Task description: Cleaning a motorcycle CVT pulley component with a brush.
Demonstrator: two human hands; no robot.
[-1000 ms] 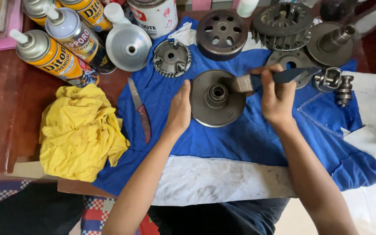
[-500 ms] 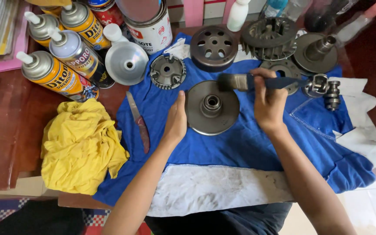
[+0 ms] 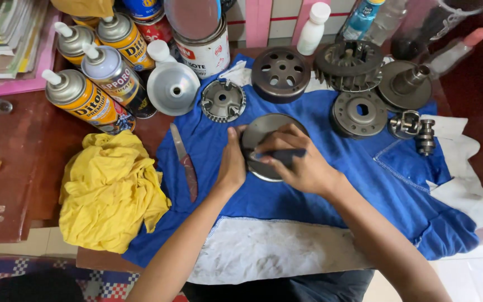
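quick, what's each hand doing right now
Left hand: open, fingers resting against the left edge of the round metal disc on the blue cloth.
Right hand: closed around a dark-handled brush, held over the disc.

Three spray cans (image 3: 99, 67) with orange-yellow labels lie at ten o'clock on the tabletop (image 3: 23, 162). At twelve stands a paint tin (image 3: 202, 47), white label with red. A small white bottle (image 3: 313, 29) and, seemingly, a blue-labelled bottle (image 3: 361, 19) stand at one.
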